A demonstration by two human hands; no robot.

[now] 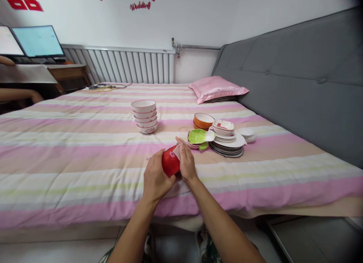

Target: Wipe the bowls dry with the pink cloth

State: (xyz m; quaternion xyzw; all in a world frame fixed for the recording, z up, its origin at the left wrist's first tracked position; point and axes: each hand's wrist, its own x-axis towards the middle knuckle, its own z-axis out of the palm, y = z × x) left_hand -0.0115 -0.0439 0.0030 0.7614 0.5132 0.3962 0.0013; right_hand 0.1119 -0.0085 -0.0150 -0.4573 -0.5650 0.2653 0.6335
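Red lettering [140,6] at eleven o'clock reads "Romantic Wedding". Left hand [155,176] grips red bowl [169,164]; right hand [187,161] holds pale cloth [177,151].

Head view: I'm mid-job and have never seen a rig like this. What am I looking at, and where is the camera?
There is no machine here, just a person's two bare hands. The single picture comes from a camera worn on their head, looking forward and down.

The left hand grips a red dish with a pink flower on it. The right hand is at its other side, with a pale cloth or tissue against the dish.

The surface is a bed with a striped cover. Beyond the hands stand stacked white bowls; to the right are an orange bowl, a green dish and piled plates.
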